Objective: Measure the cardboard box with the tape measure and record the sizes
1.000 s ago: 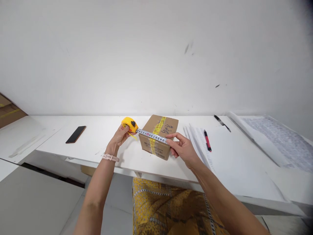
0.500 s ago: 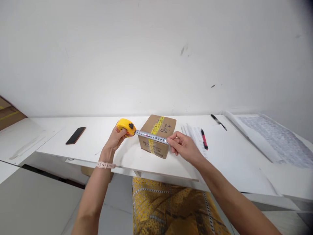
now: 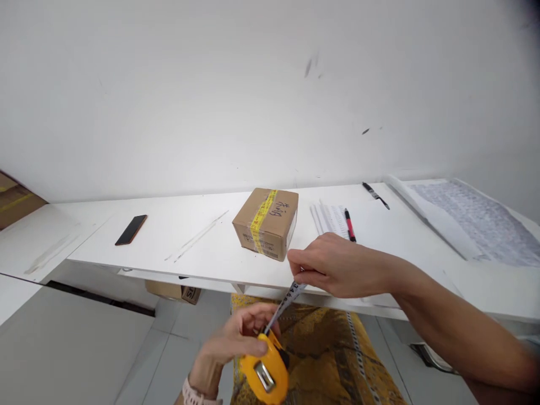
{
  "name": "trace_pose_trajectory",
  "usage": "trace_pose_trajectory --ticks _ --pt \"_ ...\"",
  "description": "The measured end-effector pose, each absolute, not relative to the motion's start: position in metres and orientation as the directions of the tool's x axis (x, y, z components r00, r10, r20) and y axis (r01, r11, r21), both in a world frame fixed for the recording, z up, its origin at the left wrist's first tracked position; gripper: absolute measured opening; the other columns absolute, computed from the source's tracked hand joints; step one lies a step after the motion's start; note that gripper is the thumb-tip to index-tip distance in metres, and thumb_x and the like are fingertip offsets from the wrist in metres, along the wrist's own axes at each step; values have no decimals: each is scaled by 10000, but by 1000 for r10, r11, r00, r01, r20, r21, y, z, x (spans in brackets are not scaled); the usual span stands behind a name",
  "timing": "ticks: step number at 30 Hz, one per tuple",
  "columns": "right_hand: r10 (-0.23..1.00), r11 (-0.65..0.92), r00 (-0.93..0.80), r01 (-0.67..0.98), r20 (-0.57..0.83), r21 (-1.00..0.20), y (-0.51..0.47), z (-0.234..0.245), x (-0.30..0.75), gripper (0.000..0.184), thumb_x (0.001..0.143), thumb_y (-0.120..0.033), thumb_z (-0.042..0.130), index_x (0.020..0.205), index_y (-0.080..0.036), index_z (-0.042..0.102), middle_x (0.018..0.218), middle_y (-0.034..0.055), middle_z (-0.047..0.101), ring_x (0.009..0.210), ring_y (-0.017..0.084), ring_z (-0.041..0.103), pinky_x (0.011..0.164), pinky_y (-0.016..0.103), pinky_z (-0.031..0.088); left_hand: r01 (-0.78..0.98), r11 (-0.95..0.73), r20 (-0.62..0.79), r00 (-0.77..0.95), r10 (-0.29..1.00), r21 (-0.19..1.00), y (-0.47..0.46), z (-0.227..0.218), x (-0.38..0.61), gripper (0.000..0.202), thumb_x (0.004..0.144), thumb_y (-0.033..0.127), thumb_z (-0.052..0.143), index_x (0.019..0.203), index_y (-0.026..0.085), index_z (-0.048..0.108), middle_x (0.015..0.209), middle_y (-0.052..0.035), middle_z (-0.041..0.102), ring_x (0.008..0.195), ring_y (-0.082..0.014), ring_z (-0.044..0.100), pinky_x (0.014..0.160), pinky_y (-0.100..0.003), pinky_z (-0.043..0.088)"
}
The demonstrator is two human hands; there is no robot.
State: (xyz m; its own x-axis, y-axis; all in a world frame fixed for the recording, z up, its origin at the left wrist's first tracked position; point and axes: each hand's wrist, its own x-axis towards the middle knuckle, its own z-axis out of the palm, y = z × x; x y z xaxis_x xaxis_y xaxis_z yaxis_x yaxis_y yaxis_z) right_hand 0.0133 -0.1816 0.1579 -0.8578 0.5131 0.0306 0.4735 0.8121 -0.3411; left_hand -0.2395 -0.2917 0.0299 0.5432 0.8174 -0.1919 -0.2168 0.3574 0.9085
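A yellow tape measure [image 3: 276, 382] is in my left hand [image 3: 236, 337], low in front of the table edge and above my lap. Its white blade [image 3: 287, 301] slants up to the right from the case. The blade's end is pinched in my right hand [image 3: 337, 264], whose fingers hide the tip. Just beyond my right fingertips, a brown cardboard box [image 3: 265, 222] sits on the white table, apart from both hands. Yellow tape runs over its top and front, with handwriting on the top and print on the front.
On the white table [image 3: 202, 264] lie a dark phone [image 3: 131, 229] at left, printed papers [image 3: 327, 219] with a red and black pen [image 3: 350, 225], a black pen [image 3: 375, 194], and a large sheet [image 3: 476, 219] at right. Another box [image 3: 172, 290] shows below the tabletop.
Both hands have moved off the box toward my body. The tape measure has dropped below the table edge and turned, so its blade, formerly stretched across the box front, now slants steeply.
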Motion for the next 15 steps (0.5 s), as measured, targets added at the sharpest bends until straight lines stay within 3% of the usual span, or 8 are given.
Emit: trace_pose_trajectory --ticks 3,8,10,12,15 --pt "501 822 -865 471 14 -321 -181 160 8 140 883 -202 447 777 -212 538 608 1 571 512 127 438 549 295 201 -214 418 -227 585 779 883 -303 24 -224 510 694 476 828 1107 185 754 960 -121 737 832 -217 675 746 -285 481" --pt "492 835 -870 456 44 -309 -182 165 9 121 843 -182 481 759 -217 559 591 -6 569 496 122 424 548 302 200 -422 496 -246 520 818 759 -309 10 -204 467 715 485 784 1074 189 742 845 -110 732 721 -213 679 658 -285 485" --pt "491 840 -871 466 24 -278 -181 167 8 119 830 -170 490 749 -214 566 589 -2 574 492 122 420 548 301 199 -415 452 -282 408 868 790 -307 8 -196 353 770 508 734 920 189 747 762 -87 705 636 -177 642 594 -258 458" --pt "488 841 -873 465 15 -278 -179 169 6 123 826 -162 497 747 -212 576 588 -2 575 498 123 423 550 296 206 -335 380 -297 274 915 862 -305 7 -192 378 813 566 683 786 191 720 687 -62 673 527 -132 571 498 -229 389" --pt "490 794 -870 421 53 -438 -174 166 4 132 892 -249 499 846 -226 621 631 -9 595 544 131 473 559 277 273 -244 295 -266 145 953 924 -303 7 -195 493 840 647 600 689 186 689 568 -41 612 422 -110 482 420 -234 302"
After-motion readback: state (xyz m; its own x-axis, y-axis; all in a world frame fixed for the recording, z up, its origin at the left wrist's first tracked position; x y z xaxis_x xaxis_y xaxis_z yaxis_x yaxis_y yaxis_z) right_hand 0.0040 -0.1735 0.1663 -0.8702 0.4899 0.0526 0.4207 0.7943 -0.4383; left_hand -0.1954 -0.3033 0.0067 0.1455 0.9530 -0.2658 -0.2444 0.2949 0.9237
